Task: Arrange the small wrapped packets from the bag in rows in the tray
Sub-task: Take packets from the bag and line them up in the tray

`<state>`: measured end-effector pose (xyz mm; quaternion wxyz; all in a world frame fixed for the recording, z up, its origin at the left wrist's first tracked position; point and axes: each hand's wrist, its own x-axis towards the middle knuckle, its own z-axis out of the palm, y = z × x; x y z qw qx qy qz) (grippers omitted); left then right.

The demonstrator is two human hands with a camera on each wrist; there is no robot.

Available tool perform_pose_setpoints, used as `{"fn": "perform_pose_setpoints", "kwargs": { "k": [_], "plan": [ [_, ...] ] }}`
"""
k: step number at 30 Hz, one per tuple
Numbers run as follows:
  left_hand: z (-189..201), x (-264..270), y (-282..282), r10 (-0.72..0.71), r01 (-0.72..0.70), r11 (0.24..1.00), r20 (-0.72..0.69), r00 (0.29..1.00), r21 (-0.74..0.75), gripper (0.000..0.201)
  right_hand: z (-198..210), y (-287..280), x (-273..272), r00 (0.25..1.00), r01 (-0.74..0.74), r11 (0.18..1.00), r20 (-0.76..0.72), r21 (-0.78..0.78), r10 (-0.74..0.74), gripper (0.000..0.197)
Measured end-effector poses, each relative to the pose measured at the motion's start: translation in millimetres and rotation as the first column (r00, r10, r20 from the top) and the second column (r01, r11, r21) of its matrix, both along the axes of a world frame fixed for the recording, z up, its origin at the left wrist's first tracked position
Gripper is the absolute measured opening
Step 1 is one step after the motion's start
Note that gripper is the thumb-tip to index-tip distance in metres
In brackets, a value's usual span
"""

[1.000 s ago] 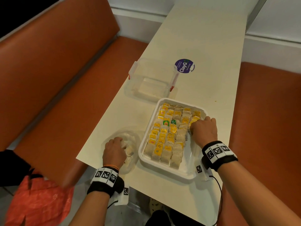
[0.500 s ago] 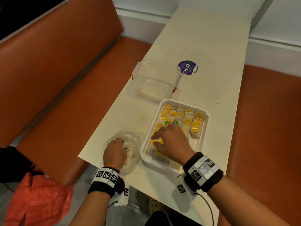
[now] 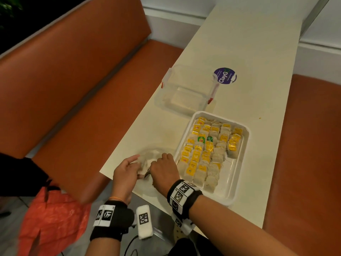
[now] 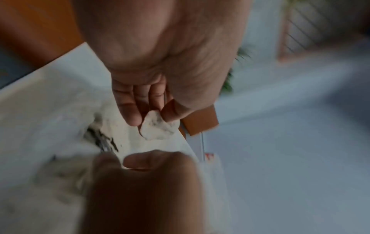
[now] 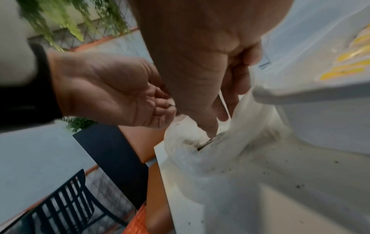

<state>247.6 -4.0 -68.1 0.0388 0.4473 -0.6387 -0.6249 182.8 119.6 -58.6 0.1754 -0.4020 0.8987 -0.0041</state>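
The clear plastic bag [image 3: 153,153] lies at the table's near left corner, beside the white tray [image 3: 238,183]. Several rows of pale packets [image 3: 206,145], most with yellow tags, fill the tray's left and far parts. My left hand [image 3: 139,163] pinches one pale packet [image 4: 158,128] between thumb and fingers over the bag. My right hand [image 3: 162,169] is at the bag mouth [image 5: 200,152], fingers curled downward [image 5: 218,123] into it. Whether they hold anything is hidden. The tray rim [image 5: 300,93] stands just right of that hand.
A clear box [image 3: 184,93] with red clips stands beyond the tray, near a purple round sticker [image 3: 225,75]. Orange benches [image 3: 92,117] flank the narrow table. An orange sack [image 3: 51,218] lies on the floor at the lower left.
My right hand left the tray's right rows, crossed over the packets and came down at the bag. My left hand lifted off the bag and now pinches a packet.
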Motion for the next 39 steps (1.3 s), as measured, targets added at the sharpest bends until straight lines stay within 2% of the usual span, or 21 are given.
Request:
{"fn": "perform_pose_setpoints", "kwargs": {
  "k": [2,4,6,8,10,14,16,18,20,23,25,28,31,35,37,39],
  "plan": [
    [3.3,5.2,-0.7,0.146,-0.115,0.948,-0.085,0.986,0.296,0.03,-1.8,-5.0,1.3,1.0,-0.012,0.998,0.001,0.054,0.012,0.005],
    [7.2,11.4,-1.7,0.243,-0.157,0.864,-0.124,0.962,0.479,0.034,-3.2,-9.1,3.1,1.0,-0.026,0.995,-0.005,0.097,0.026,0.012],
    [10.2,18.1,-2.9,0.281,-0.155,0.793,-0.128,0.951,0.589,0.033,-5.3,-12.0,4.5,0.999,-0.038,0.994,-0.035,0.106,0.042,0.022],
    [10.7,22.9,-3.4,0.276,-0.143,0.769,-0.122,0.953,0.624,0.031,-5.5,-13.2,4.0,0.997,-0.047,0.994,-0.058,0.095,0.053,0.033],
    [8.0,24.4,-3.2,0.217,-0.119,0.812,-0.106,0.971,0.571,0.025,-4.6,-13.4,3.0,0.995,-0.063,0.995,-0.066,0.084,0.068,0.038],
    [-2.1,23.9,2.3,0.05,-0.05,0.945,0.008,0.999,0.322,0.018,-0.3,-8.9,1.5,0.997,-0.063,0.995,-0.037,0.08,0.066,0.032],
    [-4.2,23.5,4.4,0.005,-0.015,0.975,0.042,0.999,0.223,0.015,7.2,-5.3,-2.5,1.0,-0.002,0.999,-0.007,0.032,0.003,0.017],
    [-3.0,21.9,6.6,-0.014,0.007,0.987,0.042,0.999,0.161,0.013,17.6,1.3,-9.1,0.996,0.087,0.996,0.036,-0.038,-0.085,0.019],
    [0.7,20.6,8.4,-0.035,0.033,0.993,0.014,0.999,0.112,0.015,28.1,11.9,-17.7,0.983,0.171,0.976,0.084,-0.132,-0.161,0.03],
    [10.9,17.5,10.4,-0.121,0.122,0.992,-0.041,0.992,0.038,0.02,42.0,33.3,-32.2,0.918,0.354,0.889,0.291,-0.289,-0.271,0.035],
    [20.1,12.5,13.8,-0.203,0.205,0.978,-0.09,0.975,0.021,0.027,50.0,48.9,-42.1,0.871,0.414,0.844,0.418,-0.342,-0.258,0.027],
    [32.5,1.5,24.3,-0.324,0.341,0.937,-0.177,0.929,0.076,0.036,61.2,70.1,-50.6,0.822,0.422,0.831,0.539,-0.361,-0.184,0.022],
    [40.4,-9.1,39.4,-0.447,0.463,0.885,-0.196,0.873,0.043,0.02,65.2,90.5,-53.8,0.797,0.435,0.816,0.584,-0.382,-0.152,0.023],
    [37.5,-16.5,63.3,-0.457,0.472,0.88,-0.19,0.869,0.045,0.011,66.5,123.2,-51.4,0.746,0.538,0.752,0.63,-0.38,-0.215,0.032],
    [31.8,-16.7,80.6,-0.421,0.439,0.895,-0.174,0.89,0.078,0.009,65.3,142.1,-46.6,0.67,0.629,0.693,0.697,-0.352,-0.254,0.034],
    [26.6,-15.1,101.2,-0.405,0.428,0.894,-0.168,0.899,0.133,0.009,61.6,161.1,-41.9,0.602,0.704,0.637,0.739,-0.313,-0.303,0.027]
  ]
}}
